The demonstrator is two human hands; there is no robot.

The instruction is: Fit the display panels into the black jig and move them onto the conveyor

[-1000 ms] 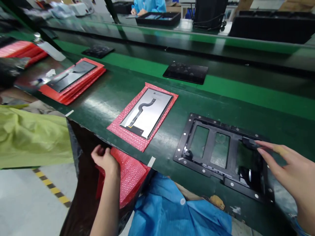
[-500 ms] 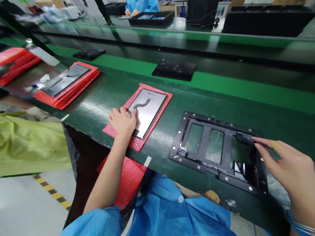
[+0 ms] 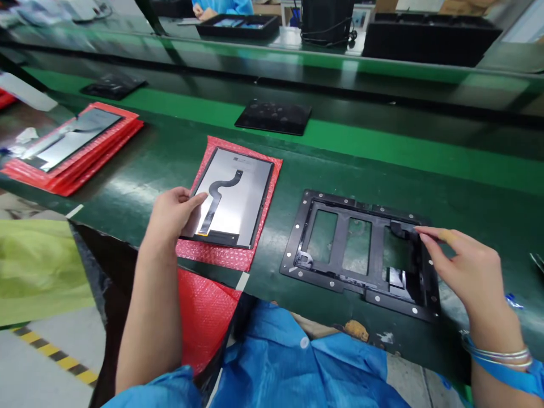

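Observation:
My left hand (image 3: 174, 212) is closed on the left edge of an LCD panel (image 3: 244, 204), thumb on its silvery back and fingers behind the edge. A dark curved ribbon cable (image 3: 217, 192) runs along that back. Beneath the panel is a pink bubble-wrap bag (image 3: 212, 256). On the right, my right hand (image 3: 463, 260) pinches the inner right side of a black frame fixture (image 3: 342, 238), near a small dark piece; whether anything small is between the fingertips I cannot make out. The fixture lies flat, with three rectangular openings and round silver dots along its border.
A stack of red bubble-wrap bags (image 3: 80, 164) with another panel on top lies at left. Two black panels, one (image 3: 274, 117) behind the bag, rest on the green strip. Red wrap (image 3: 204, 311) sits below the bench edge. Across the bench, a co-worker's hands (image 3: 204, 11) are near a black tray (image 3: 238, 27).
My left hand has gone from lying over the panel to gripping its left edge, and the panel has turned slightly on the bag. My right hand stays at the fixture; the view shifted.

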